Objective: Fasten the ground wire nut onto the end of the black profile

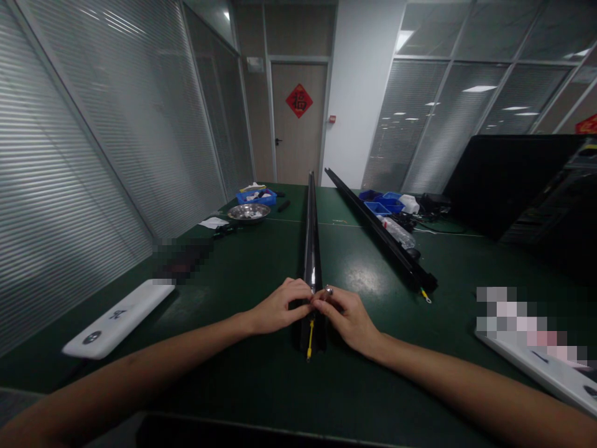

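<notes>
A long black channel-shaped rail (pixel 311 242) lies lengthwise on the green table, its near end under both hands. My left hand (pixel 284 305) is closed, its fingertips pinched together over the rail. From the other side my right hand (pixel 349 317) meets it, thumb and fingers pinched too; a shiny round metal piece (pixel 329 290) shows at its index finger. What lies between the fingertips is too small to make out. Just below them, a short yellow wire (pixel 310 339) with a ring terminal sticks out of the rail's near end.
A second black rail (pixel 382 233) with a yellow-green wire (pixel 425 295) lies to the right. Beside it are blue bins (pixel 389 202) and a plastic bottle (pixel 396 231). At left are a metal bowl (pixel 249 213), a blue tray (pixel 256 198) and a white device (pixel 119 320); another white device (pixel 536 358) is right.
</notes>
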`<state>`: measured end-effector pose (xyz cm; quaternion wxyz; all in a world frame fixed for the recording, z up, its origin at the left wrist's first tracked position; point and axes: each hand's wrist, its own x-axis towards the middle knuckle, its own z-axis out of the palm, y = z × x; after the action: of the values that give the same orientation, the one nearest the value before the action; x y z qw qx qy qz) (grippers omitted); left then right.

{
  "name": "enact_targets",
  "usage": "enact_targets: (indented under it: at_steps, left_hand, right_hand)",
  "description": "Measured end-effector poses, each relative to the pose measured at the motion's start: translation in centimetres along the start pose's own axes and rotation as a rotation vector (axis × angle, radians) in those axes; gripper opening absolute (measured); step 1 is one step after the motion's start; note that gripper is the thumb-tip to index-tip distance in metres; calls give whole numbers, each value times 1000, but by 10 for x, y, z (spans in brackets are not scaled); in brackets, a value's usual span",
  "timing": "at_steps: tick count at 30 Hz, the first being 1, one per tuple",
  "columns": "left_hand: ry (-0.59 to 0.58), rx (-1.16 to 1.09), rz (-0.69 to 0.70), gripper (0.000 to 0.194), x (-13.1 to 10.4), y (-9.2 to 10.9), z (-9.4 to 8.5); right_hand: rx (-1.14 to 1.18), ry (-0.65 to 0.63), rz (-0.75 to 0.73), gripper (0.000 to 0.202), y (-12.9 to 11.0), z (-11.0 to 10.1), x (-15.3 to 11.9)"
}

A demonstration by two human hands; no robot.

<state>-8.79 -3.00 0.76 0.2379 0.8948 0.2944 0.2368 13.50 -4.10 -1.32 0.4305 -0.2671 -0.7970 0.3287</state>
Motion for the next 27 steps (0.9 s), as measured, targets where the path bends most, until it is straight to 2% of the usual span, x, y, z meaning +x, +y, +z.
enact_targets:
  at_steps: [11, 27]
  left_hand:
    - [2, -5, -2, 27, 0, -1, 0]
    - [-4, 0, 11, 27, -1, -2, 0]
  right_hand:
    - [1, 8, 11, 21, -1, 0, 1]
    - [-22, -7, 10, 29, -2, -1, 1]
